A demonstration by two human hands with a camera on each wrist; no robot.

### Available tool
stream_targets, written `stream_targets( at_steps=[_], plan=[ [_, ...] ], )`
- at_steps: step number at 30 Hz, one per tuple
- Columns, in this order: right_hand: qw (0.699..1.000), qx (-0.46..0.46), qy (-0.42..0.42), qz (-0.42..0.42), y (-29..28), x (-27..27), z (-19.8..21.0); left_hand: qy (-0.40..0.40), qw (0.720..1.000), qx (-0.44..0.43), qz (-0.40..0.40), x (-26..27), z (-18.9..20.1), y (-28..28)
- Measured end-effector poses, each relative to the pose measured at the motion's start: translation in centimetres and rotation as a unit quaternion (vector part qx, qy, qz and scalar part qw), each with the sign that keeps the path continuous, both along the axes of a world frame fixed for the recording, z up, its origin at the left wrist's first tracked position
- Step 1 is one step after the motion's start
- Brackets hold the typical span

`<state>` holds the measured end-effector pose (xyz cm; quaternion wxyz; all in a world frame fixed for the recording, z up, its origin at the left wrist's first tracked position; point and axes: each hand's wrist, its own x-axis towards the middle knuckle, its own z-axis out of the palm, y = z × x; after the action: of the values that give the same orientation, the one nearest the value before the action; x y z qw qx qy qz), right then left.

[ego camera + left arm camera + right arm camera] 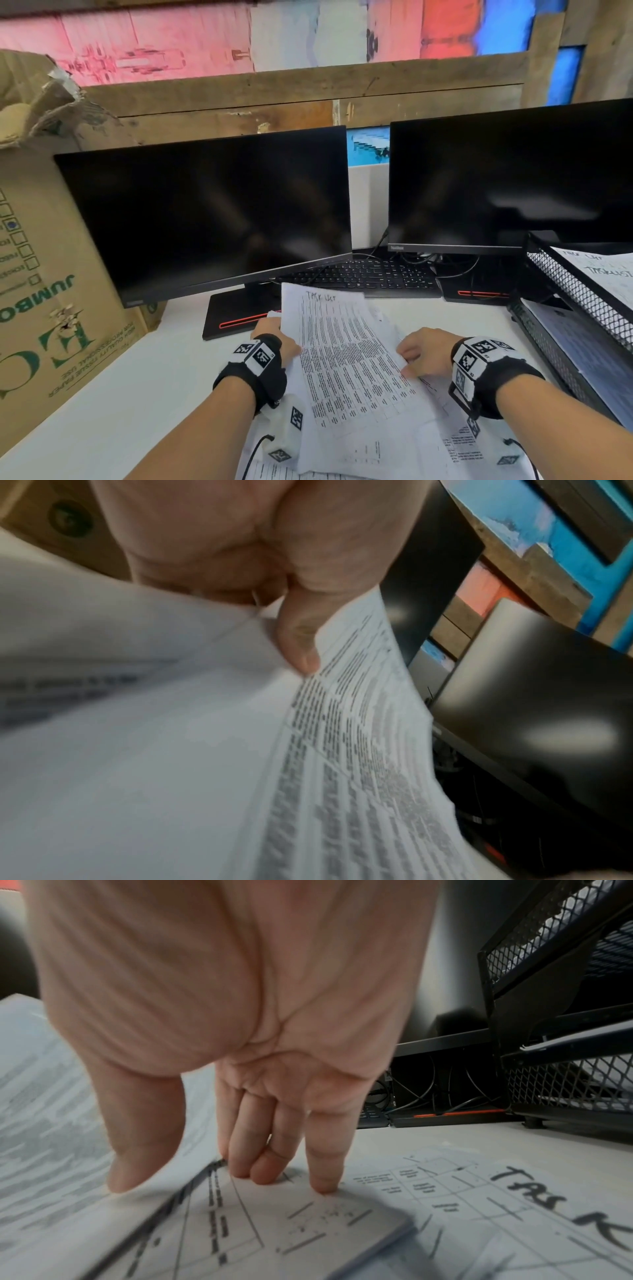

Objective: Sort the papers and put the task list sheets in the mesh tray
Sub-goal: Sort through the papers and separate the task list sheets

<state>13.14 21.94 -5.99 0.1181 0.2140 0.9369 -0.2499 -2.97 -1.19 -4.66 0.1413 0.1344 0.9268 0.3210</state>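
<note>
Lifting a task list sheet off the pile, between both hands.

The left hand (274,342) pinches the left edge of the task list sheet (346,353), thumb (298,639) on top, so the sheet rises away from the loose papers (376,448) under both wrists. The right hand (423,353) lies with straight fingers (323,1172) pressing on the papers below, probably to keep them from sliding. The mesh tray (579,294) stands to the right of the right hand and already holds a sheet marked the same way.
</note>
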Motion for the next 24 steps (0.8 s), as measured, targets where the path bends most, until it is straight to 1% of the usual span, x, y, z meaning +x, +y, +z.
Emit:
stream_targets(
  at_steps=[3, 4, 5, 7, 8, 10, 11, 14, 16, 18, 21, 24],
  plan=[
    [1.000, 0.015, -0.007, 0.007, -0.2, 0.3, -0.1, 0.021, 0.994, 0.073, 0.082, -0.6, 0.9, -0.8],
    [1.000, 0.015, -0.009, 0.007, -0.3, 0.4, -0.1, 0.035, 0.990, 0.082, 0.105, -1.0, 1.1, -1.3],
    [1.000, 0.011, -0.013, 0.007, -0.4, 0.5, 0.0, 0.047, 0.988, 0.085, 0.121, -1.4, 1.5, -1.9],
    [0.999, 0.017, -0.024, 0.013, -0.7, 0.7, 0.4, 0.074, 0.981, 0.116, 0.138, -2.1, 2.1, -3.1],
    [0.999, 0.030, -0.030, 0.019, -0.9, 0.6, 0.6, 0.083, 0.978, 0.130, 0.142, -2.6, 2.4, -3.7],
    [0.997, 0.059, -0.039, 0.025, -1.2, 0.4, 0.9, 0.097, 0.976, 0.130, 0.146, -3.0, 2.6, -5.0],
    [0.996, 0.073, -0.041, 0.023, -1.3, 0.2, 1.1, 0.096, 0.977, 0.122, 0.149, -3.0, 2.7, -5.4],
    [0.995, 0.089, -0.047, 0.012, -2.0, -0.6, 1.7, 0.090, 0.973, 0.142, 0.161, -3.2, 2.5, -6.5],
    [0.994, 0.085, -0.072, 0.007, -2.4, -0.9, 2.0, 0.094, 0.970, 0.152, 0.166, -3.1, 2.5, -7.1],
    [0.990, 0.095, -0.106, 0.002, -2.7, -1.0, 1.7, 0.102, 0.972, 0.143, 0.156, -3.2, 2.4, -7.4],
    [0.977, 0.177, -0.118, -0.018, -2.9, -1.1, 0.1, 0.105, 0.972, 0.146, 0.150, -3.1, 2.4, -7.5],
    [0.970, 0.214, -0.105, -0.053, -2.7, -1.3, -0.5, 0.088, 0.970, 0.168, 0.152, -3.3, 2.0, -7.3]
  ],
)
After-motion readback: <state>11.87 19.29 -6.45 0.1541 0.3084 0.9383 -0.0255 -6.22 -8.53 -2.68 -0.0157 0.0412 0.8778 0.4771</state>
